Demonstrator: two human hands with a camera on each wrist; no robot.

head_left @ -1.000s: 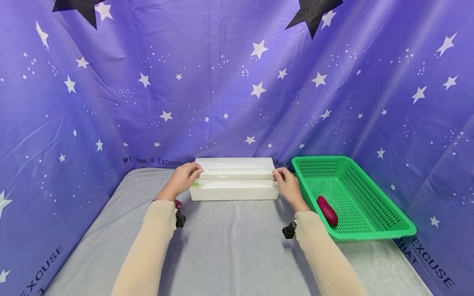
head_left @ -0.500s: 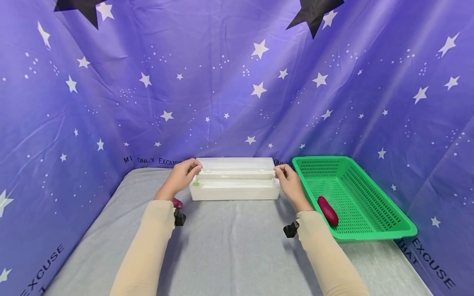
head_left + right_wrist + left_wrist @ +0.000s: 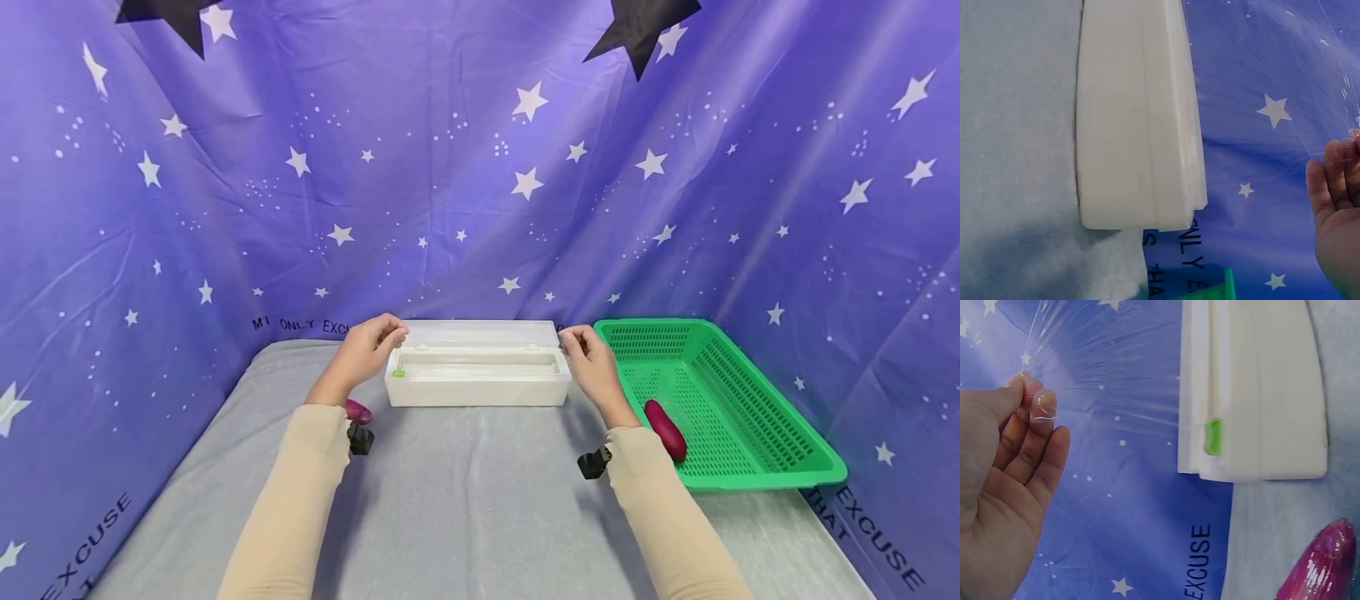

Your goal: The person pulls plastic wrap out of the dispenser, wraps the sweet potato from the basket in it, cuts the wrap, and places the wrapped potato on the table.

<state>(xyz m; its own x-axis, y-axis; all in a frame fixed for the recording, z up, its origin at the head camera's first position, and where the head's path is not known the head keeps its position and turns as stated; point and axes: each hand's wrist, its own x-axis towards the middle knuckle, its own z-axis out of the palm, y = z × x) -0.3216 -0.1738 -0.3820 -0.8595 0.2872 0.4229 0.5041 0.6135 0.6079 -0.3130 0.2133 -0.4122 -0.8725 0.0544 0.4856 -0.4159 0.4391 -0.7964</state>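
Observation:
A sheet of clear cling film point(image 3: 1116, 381) stretches up from a white cling film dispenser point(image 3: 478, 392) with a small green slider point(image 3: 1212, 436) at its left end. My left hand point(image 3: 365, 352) pinches the film's left corner between thumb and forefinger, above the dispenser's left end. At the opposite end my right hand point(image 3: 596, 367) pinches the other corner; its fingertips are partly cut off in the right wrist view. Beside my left wrist lies a shiny, film-wrapped purple-red oblong vegetable point(image 3: 1322, 569), partly hidden by the arm in the head view.
On the right stands a green perforated basket point(image 3: 757, 479), its near-left side behind my right forearm. Inside it lies a dark red oblong vegetable point(image 3: 665, 431). Grey cloth point(image 3: 465, 500) covers the table, and a purple starry curtain point(image 3: 450, 167) hangs behind.
Both hands have risen and spread slightly apart, pulling the film up and away from the dispenser. More of the dispenser's top opening shows. The basket and vegetables have stayed put.

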